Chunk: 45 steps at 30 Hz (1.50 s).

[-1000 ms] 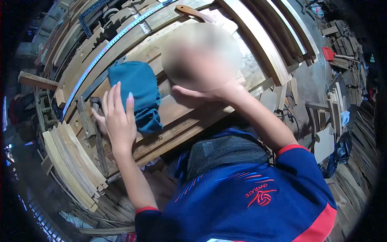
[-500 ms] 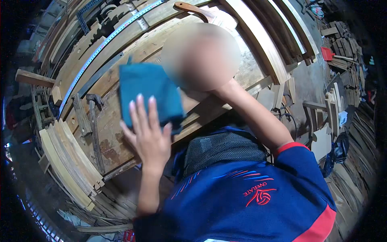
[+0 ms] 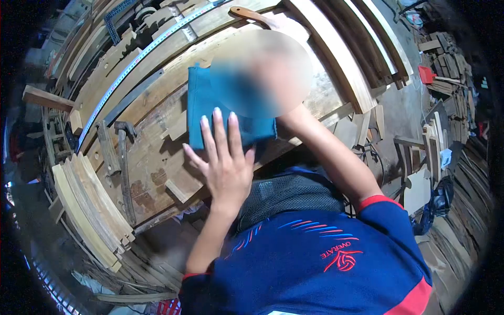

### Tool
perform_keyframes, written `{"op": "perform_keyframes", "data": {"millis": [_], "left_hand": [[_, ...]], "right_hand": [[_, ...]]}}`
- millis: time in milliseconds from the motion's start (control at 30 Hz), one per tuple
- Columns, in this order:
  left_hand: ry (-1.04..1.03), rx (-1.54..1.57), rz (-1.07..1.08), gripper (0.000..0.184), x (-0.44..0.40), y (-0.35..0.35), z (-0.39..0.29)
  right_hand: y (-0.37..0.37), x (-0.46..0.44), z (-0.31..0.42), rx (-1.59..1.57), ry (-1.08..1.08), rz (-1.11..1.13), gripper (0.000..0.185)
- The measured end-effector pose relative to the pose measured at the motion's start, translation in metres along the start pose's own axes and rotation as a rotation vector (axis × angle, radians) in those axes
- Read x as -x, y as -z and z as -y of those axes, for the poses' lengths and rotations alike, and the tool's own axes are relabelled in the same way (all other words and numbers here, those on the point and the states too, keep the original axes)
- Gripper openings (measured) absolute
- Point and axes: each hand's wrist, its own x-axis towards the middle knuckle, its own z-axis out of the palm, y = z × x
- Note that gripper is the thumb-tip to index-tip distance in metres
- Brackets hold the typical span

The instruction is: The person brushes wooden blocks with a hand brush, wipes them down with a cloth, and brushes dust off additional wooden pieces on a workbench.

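Observation:
My left hand [image 3: 224, 163] lies on the lower edge of a teal cloth [image 3: 198, 97], palm down with its fingers spread. The cloth is flat across the wooden workbench [image 3: 149, 178]. A round blur covers most of my right hand [image 3: 278, 86], which is over the cloth's right part; its fingers and anything in them cannot be made out. A short light wood piece [image 3: 181, 190] shows just left of my left wrist. Above the blur rests a wooden-handled tool [image 3: 249, 14].
A hammer [image 3: 125, 173] and a wood block [image 3: 107, 149] lie at the bench's left. Curved light strips [image 3: 89, 205] stand at its left end. A blue-white measuring tape [image 3: 128, 69] arcs behind. Long curved boards [image 3: 336, 58] lie at the upper right.
The teal cloth and my left hand have moved to the right along the bench. The cloth looks flatter and more spread out, and the short wood piece has come into view. My right forearm has barely moved.

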Motion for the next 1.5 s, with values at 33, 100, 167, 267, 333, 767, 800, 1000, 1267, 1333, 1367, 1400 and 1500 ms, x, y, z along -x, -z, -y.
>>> {"op": "perform_keyframes", "data": {"millis": [33, 100, 167, 267, 333, 767, 800, 1000, 1267, 1333, 1367, 1400, 1500], "left_hand": [[-0.023, -0.003, 0.002, 0.082, 0.002, 0.000, 0.004], [-0.012, 0.008, -0.003, 0.081, 0.015, 0.005, 0.016], [0.035, -0.034, 0.019, 0.085, 0.030, 0.010, 0.023], [0.064, -0.058, 0.012, 0.082, 0.035, 0.012, 0.020], [0.019, -0.060, 0.001, 0.083, 0.025, 0.010, 0.011], [-0.064, 0.114, 0.068, 0.124, -0.022, 0.042, 0.038], [-0.062, 0.124, 0.064, 0.125, -0.022, 0.042, 0.042], [-0.068, 0.106, 0.019, 0.134, -0.020, 0.038, 0.049], [0.014, 0.125, -0.032, 0.117, -0.022, 0.035, 0.057], [0.002, 0.115, -0.033, 0.118, -0.026, 0.036, 0.057], [-0.005, 0.116, -0.036, 0.118, -0.027, 0.035, 0.057], [-0.005, 0.109, -0.022, 0.118, -0.028, 0.035, 0.058], [-0.002, 0.119, -0.010, 0.119, -0.026, 0.033, 0.062]], "right_hand": [[-0.003, 0.000, 0.000, 0.013, 0.007, -0.023, 0.026], [0.003, 0.000, 0.003, 0.014, -0.028, -0.005, 0.014], [0.008, -0.002, 0.006, -0.039, -0.025, -0.022, 0.014], [0.010, -0.006, 0.008, -0.198, -0.054, 0.016, 0.011], [0.013, -0.011, 0.000, -0.529, -0.117, 0.013, 0.013], [0.073, 0.054, 0.025, -0.231, 0.357, 0.427, 0.071], [0.077, 0.058, 0.019, -0.196, 0.353, 0.435, 0.070], [0.099, 0.074, -0.018, -0.093, 0.323, 0.438, 0.072], [0.120, 0.043, -0.034, -0.384, 0.127, 0.395, 0.045], [0.102, 0.039, -0.002, -0.274, 0.090, 0.334, 0.061], [0.089, 0.039, 0.011, -0.206, 0.097, 0.297, 0.069], [0.078, 0.040, 0.022, -0.139, 0.104, 0.261, 0.077], [0.076, 0.040, 0.045, -0.169, 0.085, 0.388, 0.081]]}}
